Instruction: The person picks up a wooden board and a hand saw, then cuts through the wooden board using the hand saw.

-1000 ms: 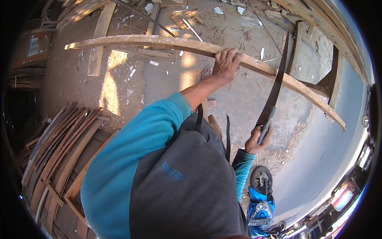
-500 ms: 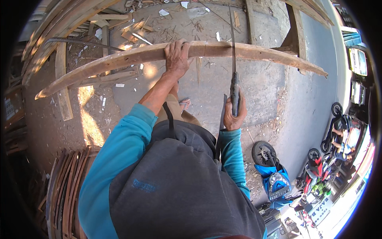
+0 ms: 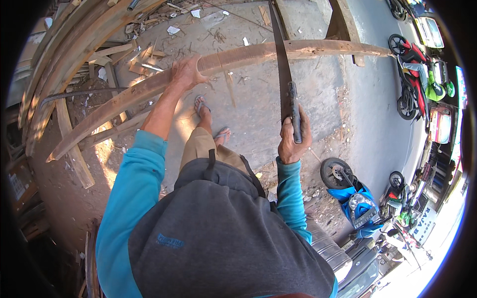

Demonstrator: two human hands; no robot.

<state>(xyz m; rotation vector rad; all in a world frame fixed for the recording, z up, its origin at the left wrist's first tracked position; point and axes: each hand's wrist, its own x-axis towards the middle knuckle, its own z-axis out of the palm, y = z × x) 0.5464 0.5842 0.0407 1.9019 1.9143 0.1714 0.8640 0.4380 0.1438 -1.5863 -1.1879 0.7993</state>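
A long brown wooden beam point(image 3: 233, 58) stretches across the view in front of me, appearing bowed. My left hand point(image 3: 188, 73) grips it left of its middle, thumb spread along the near edge. In my right hand point(image 3: 295, 136) is a handsaw point(image 3: 282, 62), held by its dark handle. Its blade points away from me and crosses the beam right of the middle, with part of its broad side showing. Whether the teeth touch the wood, I cannot tell.
Stacked timber point(image 3: 74, 54) fills the far left, and a loose plank point(image 3: 74, 144) lies under the beam's left end. A wooden support point(image 3: 346, 25) stands near its right end. A blue motorcycle point(image 3: 355, 201) is parked at right; a red motorcycle point(image 3: 411, 74) is on the road.
My left hand has slid left along the beam. The saw's blade has turned from nearly edge-on to showing its side. The whole view has shifted, and a red motorcycle appears on the road.
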